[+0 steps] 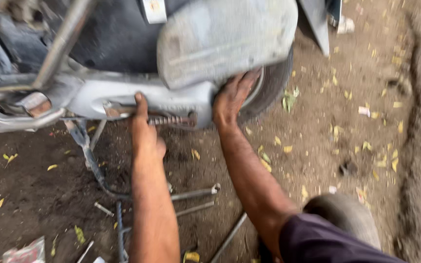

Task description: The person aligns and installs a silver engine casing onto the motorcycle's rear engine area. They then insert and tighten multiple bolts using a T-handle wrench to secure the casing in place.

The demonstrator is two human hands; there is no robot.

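Bare dirt ground (347, 146), strewn with yellow leaves (366, 146), runs under a grey scooter (220, 39). Its rear tyre (276, 83) meets the right hand (232, 97), fingers spread flat against the wheel. The left hand (144, 131) presses the engine casing (171, 100), fingers curled, thumb up. Metal rods (193, 194) lie below.

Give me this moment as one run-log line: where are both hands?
left hand: thumb pressed on scooter engine cover | right hand: flat against rear tyre | ground: loose metal rods
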